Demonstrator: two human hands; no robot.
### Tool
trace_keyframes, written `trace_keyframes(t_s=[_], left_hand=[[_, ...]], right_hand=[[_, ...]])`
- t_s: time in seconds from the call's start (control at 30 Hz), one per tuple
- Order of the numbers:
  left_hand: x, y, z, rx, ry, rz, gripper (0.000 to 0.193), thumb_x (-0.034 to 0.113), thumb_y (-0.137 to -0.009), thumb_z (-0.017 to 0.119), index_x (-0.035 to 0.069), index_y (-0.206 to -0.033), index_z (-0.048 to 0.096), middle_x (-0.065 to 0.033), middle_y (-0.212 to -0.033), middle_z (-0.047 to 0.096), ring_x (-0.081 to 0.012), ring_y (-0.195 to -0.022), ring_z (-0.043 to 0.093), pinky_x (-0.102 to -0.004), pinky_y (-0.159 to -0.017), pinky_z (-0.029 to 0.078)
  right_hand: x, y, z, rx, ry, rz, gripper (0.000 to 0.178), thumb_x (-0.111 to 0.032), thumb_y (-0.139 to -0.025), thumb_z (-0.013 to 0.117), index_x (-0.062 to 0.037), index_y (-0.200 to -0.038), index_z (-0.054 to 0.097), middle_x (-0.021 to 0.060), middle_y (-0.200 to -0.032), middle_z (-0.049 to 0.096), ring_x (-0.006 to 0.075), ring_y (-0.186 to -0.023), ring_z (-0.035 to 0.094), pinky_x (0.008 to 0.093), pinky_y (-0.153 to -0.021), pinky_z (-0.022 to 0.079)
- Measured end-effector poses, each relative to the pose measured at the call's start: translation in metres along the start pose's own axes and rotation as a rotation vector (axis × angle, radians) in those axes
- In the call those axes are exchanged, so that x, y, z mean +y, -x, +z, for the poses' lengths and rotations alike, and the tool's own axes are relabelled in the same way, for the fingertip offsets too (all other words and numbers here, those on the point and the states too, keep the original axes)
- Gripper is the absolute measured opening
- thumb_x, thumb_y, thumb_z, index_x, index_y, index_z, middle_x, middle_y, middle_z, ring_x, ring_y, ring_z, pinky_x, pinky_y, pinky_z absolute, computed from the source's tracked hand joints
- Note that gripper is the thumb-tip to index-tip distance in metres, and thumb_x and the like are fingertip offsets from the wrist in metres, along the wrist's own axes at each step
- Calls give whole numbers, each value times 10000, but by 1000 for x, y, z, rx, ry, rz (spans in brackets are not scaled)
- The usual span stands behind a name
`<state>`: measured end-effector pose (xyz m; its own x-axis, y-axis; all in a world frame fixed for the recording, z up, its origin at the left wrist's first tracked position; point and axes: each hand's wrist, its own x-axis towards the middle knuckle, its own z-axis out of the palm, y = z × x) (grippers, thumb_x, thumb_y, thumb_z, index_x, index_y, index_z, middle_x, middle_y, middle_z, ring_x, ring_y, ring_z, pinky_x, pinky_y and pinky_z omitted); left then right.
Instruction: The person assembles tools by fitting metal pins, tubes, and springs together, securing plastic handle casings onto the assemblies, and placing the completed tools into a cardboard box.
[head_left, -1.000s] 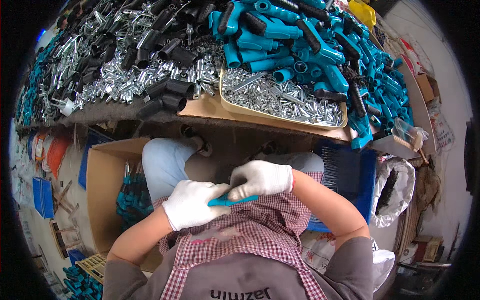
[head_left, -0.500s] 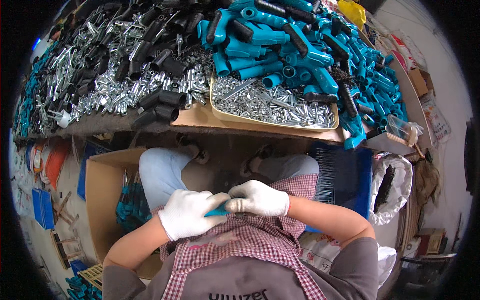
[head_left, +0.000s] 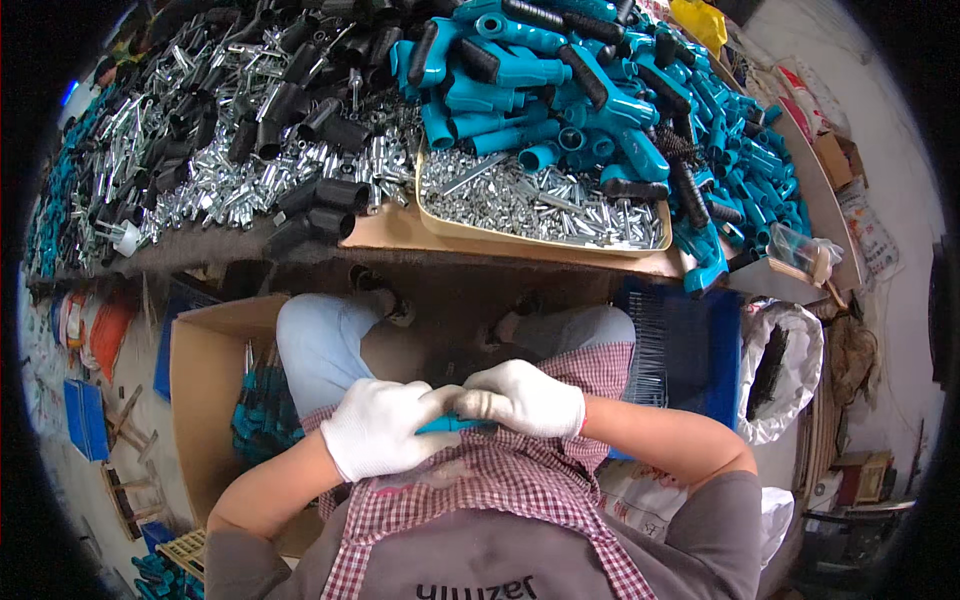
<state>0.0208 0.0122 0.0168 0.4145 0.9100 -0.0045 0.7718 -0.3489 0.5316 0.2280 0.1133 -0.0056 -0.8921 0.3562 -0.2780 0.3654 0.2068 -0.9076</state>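
Head view: your left hand (head_left: 378,430) and right hand (head_left: 522,397), both white-gloved, pressed together over lap, each clamped round small teal handle part (head_left: 455,424) between them. Tray of metal pins (head_left: 545,205) on bench above, teal handles (head_left: 560,70) piled behind, cardboard box (head_left: 200,400) by your left knee.

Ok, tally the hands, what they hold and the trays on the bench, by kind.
Gloved hands: 2, left hand and right hand
Teal part gripped between them: 1
Tan tray of metal pieces: 1
Total: 4
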Motion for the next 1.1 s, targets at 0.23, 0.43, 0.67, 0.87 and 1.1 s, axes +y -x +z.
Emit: trace_keyframes(t_s=[0.23, 0.43, 0.67, 0.87, 1.1], left_hand=[[-10, 5, 11, 95, -27, 70, 426, 391, -783, 734, 124, -1103, 644, -72, -743, 634, -271, -642, 663, -394, -551, 524], [-6, 5, 5, 55, 52, 3, 303, 331, -760, 753, 98, -934, 668, -117, -767, 648, -329, -678, 662, -426, -606, 528], [-7, 5, 4, 77, 28, -3, 335, 334, -755, 762, 104, -981, 673, -107, -761, 649, -313, -667, 665, -417, -599, 531], [-7, 3, 1, 123, -30, 61, 418, 345, -763, 756, 129, -1106, 656, -86, -759, 652, -278, -660, 674, -393, -588, 536], [-2, 4, 1, 112, -18, 33, 390, 351, -773, 743, 129, -1084, 662, -92, -769, 656, -277, -664, 678, -394, -582, 536]], right_hand=[[-3, -4, 1, 30, 115, -64, 518, -499, -1014, 433, -66, -1063, 712, 232, -798, 659, 403, -770, 655, 438, -691, 508], [-1, -10, 6, 25, 65, -43, 480, -474, -1028, 407, -113, -1099, 715, 224, -834, 670, 402, -807, 660, 436, -709, 517], [-9, -14, -12, -190, -160, 232, 557, -525, -941, 585, 12, -1034, 703, 152, -795, 685, 261, -695, 683, 379, -663, 528], [-14, -14, -16, -216, -225, 265, 483, -417, -854, 747, 24, -1040, 679, 66, -778, 659, 135, -661, 638, 293, -583, 520], [-9, -13, -4, -36, 90, 91, 545, -513, -839, 713, 24, -934, 712, 231, -781, 664, 329, -756, 675, 405, -707, 511]])
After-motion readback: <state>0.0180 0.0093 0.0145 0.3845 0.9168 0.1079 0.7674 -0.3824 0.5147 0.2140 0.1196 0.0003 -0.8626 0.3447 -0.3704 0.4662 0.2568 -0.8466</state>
